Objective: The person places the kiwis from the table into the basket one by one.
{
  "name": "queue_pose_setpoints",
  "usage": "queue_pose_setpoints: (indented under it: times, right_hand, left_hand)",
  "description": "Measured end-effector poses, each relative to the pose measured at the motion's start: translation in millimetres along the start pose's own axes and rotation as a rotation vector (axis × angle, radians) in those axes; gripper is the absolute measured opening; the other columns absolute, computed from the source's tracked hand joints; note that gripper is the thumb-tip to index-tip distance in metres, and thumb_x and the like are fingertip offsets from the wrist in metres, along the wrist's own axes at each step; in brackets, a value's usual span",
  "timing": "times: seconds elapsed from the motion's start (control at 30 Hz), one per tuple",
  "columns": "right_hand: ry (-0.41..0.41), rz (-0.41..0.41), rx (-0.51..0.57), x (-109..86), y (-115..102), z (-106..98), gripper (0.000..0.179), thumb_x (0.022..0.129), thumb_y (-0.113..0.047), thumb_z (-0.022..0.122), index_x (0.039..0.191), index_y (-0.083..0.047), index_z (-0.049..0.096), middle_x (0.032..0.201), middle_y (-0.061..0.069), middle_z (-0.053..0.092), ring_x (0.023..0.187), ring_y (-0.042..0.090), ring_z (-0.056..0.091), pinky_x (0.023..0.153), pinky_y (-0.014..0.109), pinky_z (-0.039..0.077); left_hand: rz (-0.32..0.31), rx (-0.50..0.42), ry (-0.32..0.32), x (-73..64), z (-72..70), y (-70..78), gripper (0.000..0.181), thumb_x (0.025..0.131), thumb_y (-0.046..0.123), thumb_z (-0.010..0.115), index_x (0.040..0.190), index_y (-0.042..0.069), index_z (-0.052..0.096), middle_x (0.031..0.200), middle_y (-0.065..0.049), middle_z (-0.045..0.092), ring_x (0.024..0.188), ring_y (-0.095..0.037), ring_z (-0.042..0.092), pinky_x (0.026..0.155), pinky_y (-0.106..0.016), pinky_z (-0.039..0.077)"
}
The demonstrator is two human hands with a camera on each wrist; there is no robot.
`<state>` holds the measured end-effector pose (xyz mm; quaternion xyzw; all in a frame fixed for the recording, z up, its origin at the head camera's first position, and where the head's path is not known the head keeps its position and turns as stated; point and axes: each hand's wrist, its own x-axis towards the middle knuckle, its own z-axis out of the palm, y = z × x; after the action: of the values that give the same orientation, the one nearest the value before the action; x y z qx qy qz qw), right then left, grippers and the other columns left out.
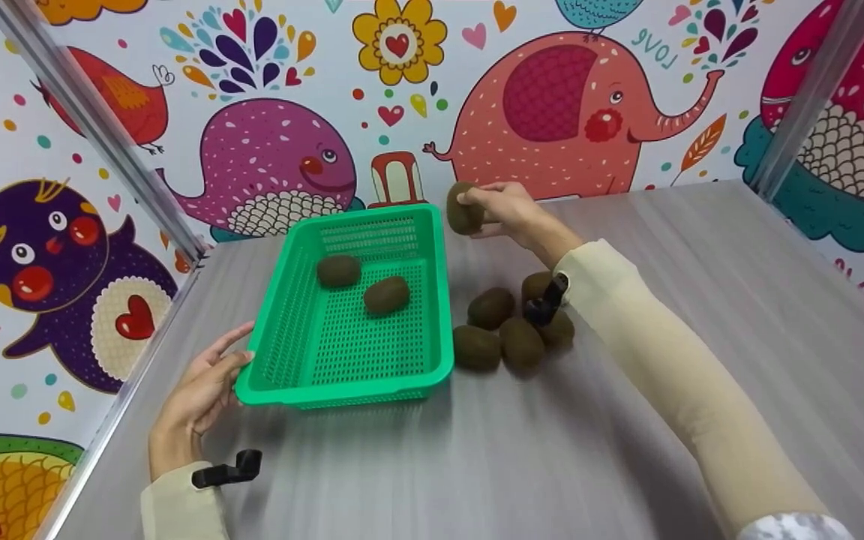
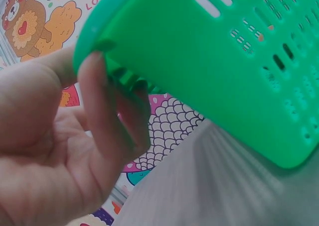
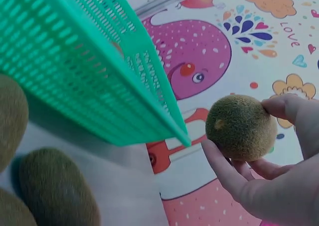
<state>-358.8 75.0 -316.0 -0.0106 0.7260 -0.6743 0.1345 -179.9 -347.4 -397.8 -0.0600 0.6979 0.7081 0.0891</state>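
My right hand (image 1: 511,211) pinches a brown fuzzy kiwi (image 1: 460,214) between thumb and fingers, raised just beyond the right far corner of a green plastic basket (image 1: 342,360). In the right wrist view, that kiwi (image 3: 239,129) shows one end towards the camera, apart from the basket wall (image 3: 124,91). My left hand (image 1: 199,394) grips the basket's left rim near its front corner; the left wrist view shows the thumb and fingers about the rim (image 2: 107,24). Two kiwis lie inside the basket, one at the back (image 1: 338,271) and another kiwi (image 1: 387,295) nearer the middle.
Several loose kiwis (image 1: 490,308) sit bunched on the grey table (image 1: 372,480), right of the basket; my right forearm partly covers them. A wall with cartoon animals (image 1: 417,97) stands behind, and a metal post (image 1: 94,127) rises at the left.
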Motion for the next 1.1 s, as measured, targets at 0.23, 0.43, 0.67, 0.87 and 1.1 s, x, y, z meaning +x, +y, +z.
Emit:
queue_pose_setpoints:
  times: [0.23,0.43,0.67,0.87,1.1]
  right_hand:
    - [0.040,-0.038,0.150,1.4,-6.4,26.6,0.050,0.095,-0.024,0.067,0.137,-0.003,0.051,0.135,0.016,0.055,0.119,0.032,0.061,0.093,0.042,0.059]
    - [0.049,-0.020,0.145,1.8,-9.3,51.1,0.047,0.095,-0.026,0.067,0.134,-0.004,0.053,0.132,0.015,0.056,0.118,0.029,0.061,0.091,0.038,0.060]
    - [-0.006,0.005,0.224,1.1,-5.8,74.1,0.046,0.098,-0.024,0.063,0.135,0.000,0.052,0.137,0.017,0.052,0.124,0.032,0.060,0.093,0.042,0.059]
    - [-0.054,0.049,0.297,4.1,3.9,89.4,0.049,0.099,-0.026,0.061,0.139,-0.003,0.047,0.142,0.015,0.050,0.127,0.032,0.059,0.094,0.042,0.059]
    - [-0.078,0.126,0.437,7.2,7.9,112.6,0.051,0.099,-0.023,0.061,0.144,-0.007,0.043,0.145,0.015,0.049,0.128,0.036,0.059,0.096,0.044,0.058]
  left_hand:
    - [0.010,0.003,0.005,-2.3,-4.3,-0.4,0.057,0.104,0.009,0.047,0.156,0.012,0.023,0.092,0.002,0.072,0.074,-0.011,0.072,0.063,-0.029,0.062]
    - [0.012,0.011,0.012,-2.5,-4.9,-0.3,0.057,0.104,0.009,0.047,0.156,0.011,0.024,0.092,0.002,0.073,0.074,-0.011,0.072,0.065,-0.030,0.063]
    - [-0.006,0.032,0.021,-1.0,-2.1,-0.3,0.056,0.104,0.010,0.047,0.156,0.012,0.025,0.093,0.004,0.072,0.077,-0.011,0.074,0.070,-0.031,0.063]
    - [-0.012,0.044,0.014,-0.4,0.0,-0.7,0.057,0.104,0.011,0.047,0.156,0.013,0.024,0.092,0.004,0.072,0.075,-0.011,0.073,0.068,-0.030,0.063]
    - [-0.014,0.038,0.007,-0.2,0.1,0.5,0.058,0.104,0.010,0.047,0.157,0.013,0.023,0.093,0.004,0.073,0.075,-0.011,0.074,0.069,-0.031,0.063]
